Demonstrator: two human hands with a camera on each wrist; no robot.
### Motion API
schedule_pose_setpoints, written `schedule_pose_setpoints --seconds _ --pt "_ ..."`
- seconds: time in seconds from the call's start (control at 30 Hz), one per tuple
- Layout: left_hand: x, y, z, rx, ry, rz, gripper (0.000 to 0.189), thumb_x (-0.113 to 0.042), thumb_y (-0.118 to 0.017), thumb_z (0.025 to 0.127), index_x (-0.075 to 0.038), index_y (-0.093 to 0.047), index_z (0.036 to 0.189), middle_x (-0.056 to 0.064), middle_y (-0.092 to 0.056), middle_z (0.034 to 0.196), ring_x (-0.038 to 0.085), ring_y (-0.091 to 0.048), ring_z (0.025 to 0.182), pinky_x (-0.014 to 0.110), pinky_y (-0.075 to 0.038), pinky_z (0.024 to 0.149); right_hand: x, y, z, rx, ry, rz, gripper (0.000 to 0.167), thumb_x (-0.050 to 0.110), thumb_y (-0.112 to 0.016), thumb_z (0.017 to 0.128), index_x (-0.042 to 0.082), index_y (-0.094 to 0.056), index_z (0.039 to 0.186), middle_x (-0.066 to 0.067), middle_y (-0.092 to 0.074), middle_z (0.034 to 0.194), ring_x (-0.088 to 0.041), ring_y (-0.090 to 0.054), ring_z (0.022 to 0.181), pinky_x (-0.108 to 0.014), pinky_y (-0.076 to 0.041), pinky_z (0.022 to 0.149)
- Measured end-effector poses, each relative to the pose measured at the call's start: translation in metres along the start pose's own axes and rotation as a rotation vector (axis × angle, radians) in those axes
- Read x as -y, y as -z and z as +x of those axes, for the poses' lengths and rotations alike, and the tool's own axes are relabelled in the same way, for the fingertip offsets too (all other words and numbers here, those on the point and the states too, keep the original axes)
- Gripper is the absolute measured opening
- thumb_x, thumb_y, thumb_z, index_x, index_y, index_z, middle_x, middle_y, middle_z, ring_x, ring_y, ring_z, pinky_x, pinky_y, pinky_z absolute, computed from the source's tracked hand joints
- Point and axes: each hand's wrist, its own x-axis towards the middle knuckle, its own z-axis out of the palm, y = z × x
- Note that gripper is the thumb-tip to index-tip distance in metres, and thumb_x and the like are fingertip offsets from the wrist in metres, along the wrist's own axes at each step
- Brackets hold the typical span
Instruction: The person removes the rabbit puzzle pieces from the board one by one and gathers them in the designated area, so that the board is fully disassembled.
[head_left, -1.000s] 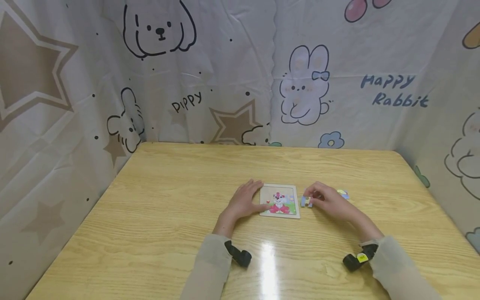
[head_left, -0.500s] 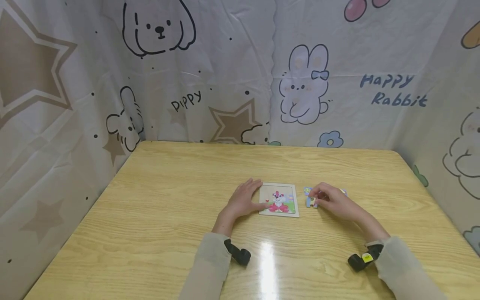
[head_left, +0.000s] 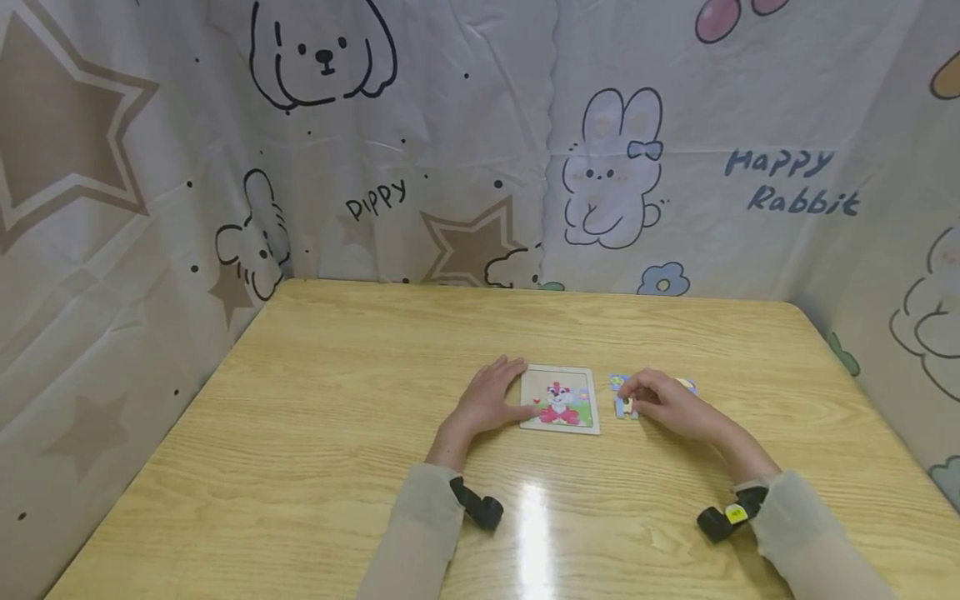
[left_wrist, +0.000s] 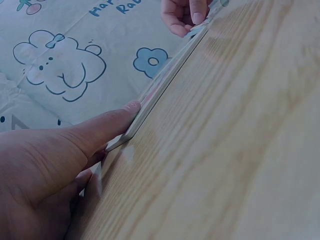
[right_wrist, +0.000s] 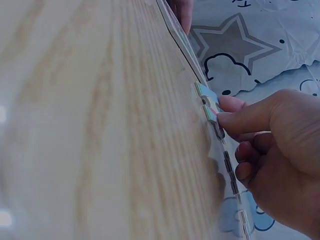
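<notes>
Pinched in right fingers (right_wrist: 240, 120): puzzle piece (head_left: 625, 409), probably light, stiff; grab edges. Extended along left edge of board (head_left: 534, 383): left fingers (head_left: 499, 377).

Yellowish wood-grain surface (head_left: 315, 450), glare (head_left: 535, 533) toward the front
Lying on it: a square picture-puzzle tray (head_left: 538, 383) and small puzzle pieces (head_left: 617, 382) near its right side.

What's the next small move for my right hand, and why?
Probably move the puzzle piece left over the tray: the right hand pinches it beside the tray, whose upper part looks unfilled, and the left hand rests at the tray's left edge.
</notes>
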Motion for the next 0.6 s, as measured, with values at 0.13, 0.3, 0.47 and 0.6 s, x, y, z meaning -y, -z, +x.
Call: schedule_pose_setpoints --seconds 0.13,0.3,0.47,0.6 --pt "-0.002 0.0 0.0 0.0 -0.001 -0.008 0.079 -0.043 -0.072 0.086 -0.015 -0.037 0.151 0.004 -0.032 0.161 0.024 -0.016 0.154 0.043 -0.011 0.129 0.0 0.0 0.0 -0.001 0.016 0.002 0.015 -0.001 -0.058 0.094 0.0 -0.061 0.109 -0.014 -0.064 0.108 -0.004 -0.057 0.093 -0.016 -0.052 0.079" --pt "-0.002 0.001 0.0 0.002 0.004 -0.001 0.079 -0.044 -0.071 0.086 -0.015 -0.037 0.152 0.004 -0.032 0.161 0.024 -0.016 0.154 0.043 -0.011 0.129 0.005 -0.003 0.005 -0.035 0.008 0.005 0.014 0.006 -0.061 0.095 0.004 -0.062 0.109 -0.01 -0.064 0.107 -0.002 -0.056 0.095 -0.015 -0.051 0.079" --pt "-0.001 0.001 0.0 0.0 0.008 0.006 0.08 -0.044 -0.071 0.086 -0.015 -0.036 0.152 0.003 -0.032 0.161 0.023 -0.016 0.154 0.042 -0.01 0.129 0.013 -0.012 0.018 -0.04 -0.021 -0.001 0.018 0.011 -0.064 0.093 0.007 -0.062 0.11 -0.007 -0.062 0.105 -0.006 -0.048 0.084 -0.018 -0.045 0.07" --pt "0.0 -0.001 0.001 0.002 0.007 0.014 0.079 -0.045 -0.071 0.087 -0.016 -0.036 0.152 0.003 -0.031 0.161 0.023 -0.016 0.154 0.042 -0.01 0.129 0.02 -0.018 0.029 -0.02 -0.032 0.015 0.02 0.012 -0.064 0.094 0.008 -0.062 0.113 -0.006 -0.061 0.105 -0.011 -0.047 0.085 -0.019 -0.044 0.069"
